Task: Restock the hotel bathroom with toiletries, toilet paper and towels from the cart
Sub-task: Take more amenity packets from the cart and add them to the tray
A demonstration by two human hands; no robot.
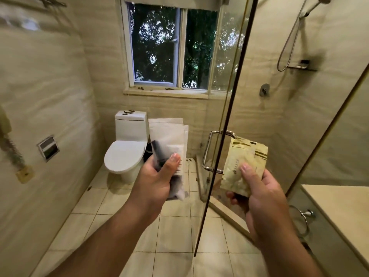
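At frame centre, the left hand [157, 176] grips tall translucent white paper sachets [169, 140] with a dark slender item showing inside. Right of centre, the right hand [257, 194] pinches a crinkled cream-and-gold foil packet [241, 162], contents unseen. Behind the sachets stands a white ceramic toilet [125, 152], lid closed.

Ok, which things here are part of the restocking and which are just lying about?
For the job: white sachets in the left hand, gold packet in the right hand, recessed paper holder.
Lying about: dry leaves on the toilet tank and windowsill, wall phone.
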